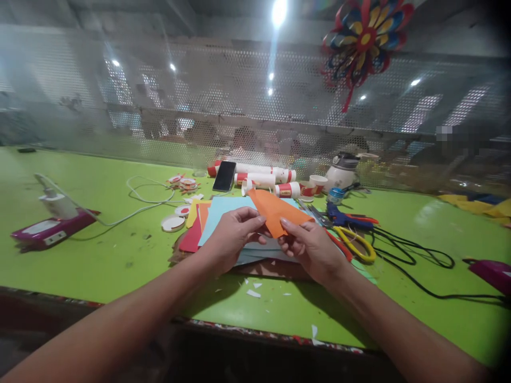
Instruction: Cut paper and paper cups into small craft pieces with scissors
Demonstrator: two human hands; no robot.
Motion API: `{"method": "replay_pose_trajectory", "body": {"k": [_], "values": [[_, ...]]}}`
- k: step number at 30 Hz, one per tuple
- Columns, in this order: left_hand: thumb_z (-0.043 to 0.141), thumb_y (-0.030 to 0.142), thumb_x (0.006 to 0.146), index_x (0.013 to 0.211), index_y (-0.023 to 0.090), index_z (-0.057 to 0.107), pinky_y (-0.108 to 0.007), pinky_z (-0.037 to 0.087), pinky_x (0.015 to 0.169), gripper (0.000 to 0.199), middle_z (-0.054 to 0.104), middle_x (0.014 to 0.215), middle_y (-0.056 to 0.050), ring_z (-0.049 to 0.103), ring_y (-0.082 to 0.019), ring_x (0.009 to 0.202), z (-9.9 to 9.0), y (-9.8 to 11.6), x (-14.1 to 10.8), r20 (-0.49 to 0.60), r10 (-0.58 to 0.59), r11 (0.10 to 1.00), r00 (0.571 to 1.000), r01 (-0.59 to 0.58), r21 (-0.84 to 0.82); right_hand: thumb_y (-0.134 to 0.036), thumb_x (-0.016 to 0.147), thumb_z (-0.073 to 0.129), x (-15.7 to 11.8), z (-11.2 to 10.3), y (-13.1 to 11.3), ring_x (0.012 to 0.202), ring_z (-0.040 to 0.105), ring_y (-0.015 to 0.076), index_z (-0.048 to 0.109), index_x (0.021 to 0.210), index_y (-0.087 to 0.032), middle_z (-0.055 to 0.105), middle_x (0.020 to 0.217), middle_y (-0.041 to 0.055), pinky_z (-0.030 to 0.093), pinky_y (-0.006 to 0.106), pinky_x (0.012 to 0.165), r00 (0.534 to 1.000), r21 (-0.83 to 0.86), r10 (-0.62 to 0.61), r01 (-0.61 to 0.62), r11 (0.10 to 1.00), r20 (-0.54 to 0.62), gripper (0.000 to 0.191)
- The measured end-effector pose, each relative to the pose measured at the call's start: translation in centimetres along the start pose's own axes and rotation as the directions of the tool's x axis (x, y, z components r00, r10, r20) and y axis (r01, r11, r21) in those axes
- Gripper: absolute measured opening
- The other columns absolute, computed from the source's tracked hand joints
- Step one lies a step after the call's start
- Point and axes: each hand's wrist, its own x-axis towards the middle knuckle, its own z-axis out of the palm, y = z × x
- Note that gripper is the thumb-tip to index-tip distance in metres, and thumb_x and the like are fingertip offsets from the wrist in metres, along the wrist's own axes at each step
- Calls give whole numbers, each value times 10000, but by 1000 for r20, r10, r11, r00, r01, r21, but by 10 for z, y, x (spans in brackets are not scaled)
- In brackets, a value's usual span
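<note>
Right now I hold a piece of orange paper point(275, 207) up between both hands, just above the near part of a stack of coloured sheets point(217, 213) on the green table point(120, 260). My left hand point(239, 234) pinches its near left edge between thumb and fingers; my right hand point(313, 242) pinches its near right part the same way, thumb on top. Just right of my right hand lie yellow-handled scissors point(370, 250), with a blue glue gun point(345, 218) beyond them. On the far side, a dark phone point(224, 176) leans near some paper cups point(287, 190), and a pale jug point(341, 174) stands farther right. Well to the left sits a purple power strip point(77, 222) with a white charger point(59, 206) plugged in. Small white scraps point(253, 293) lie on the near side.
</note>
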Motion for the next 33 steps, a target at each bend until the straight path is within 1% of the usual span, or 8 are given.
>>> {"method": "replay_pose_trajectory", "body": {"k": [7,12,14,17,20,23,29,33], "values": [[702,213,711,689,132,579,-239,439,556,149,653,659,-39,614,-128,610,0,3,-1,15,-20,1000,1000,21,-22,-369,761,702,-3,3,2,474,524,94,659,683,-139,616,561,14,382,190,419,999,30,32,-33,999,40,246],[681,204,723,693,134,592,-229,434,552,117,656,690,-39,602,-122,630,-3,4,0,27,-6,999,1000,7,-33,-539,842,549,-3,5,2,492,516,109,669,881,-196,619,617,8,395,197,420,998,50,25,-28,998,62,366],[677,194,724,692,136,590,-229,439,555,110,647,676,-28,595,-118,623,-5,4,1,20,-3,999,1000,3,-33,-570,848,521,-4,6,2,502,515,110,672,880,-189,615,616,10,395,200,429,997,46,31,-35,998,75,411],[676,185,725,696,135,587,-229,440,556,106,637,667,-24,593,-118,629,-6,3,2,20,-23,999,1000,23,-27,-477,812,635,-4,5,3,502,509,95,674,756,-155,619,600,13,387,199,453,995,18,41,-42,999,90,329],[681,191,719,688,135,585,-230,440,560,116,628,676,-27,591,-122,645,-6,3,2,31,-39,998,999,40,-39,-351,751,735,-5,3,6,498,498,82,670,704,-143,619,593,0,384,201,473,995,-16,45,-44,999,85,223],[686,207,715,691,135,588,-239,445,562,123,614,665,-25,586,-126,638,-5,3,2,23,-46,998,999,47,-46,-356,732,743,-5,1,9,484,489,83,666,687,-144,607,577,-8,384,210,464,996,-51,44,-40,998,73,230],[696,219,702,700,133,594,-236,443,552,133,633,688,-37,601,-136,654,-5,5,2,-7,-53,999,999,53,-4,-481,754,679,-4,2,8,508,520,95,603,698,-172,607,621,-1,425,224,491,999,-198,44,-37,979,28,323],[687,206,712,688,132,582,-236,454,563,132,631,655,-20,588,-112,590,-8,8,3,-44,-60,998,997,61,21,-614,816,507,-4,-14,-14,493,513,107,605,729,-162,599,624,23,403,241,465,997,-452,67,-71,889,-26,470]]}}
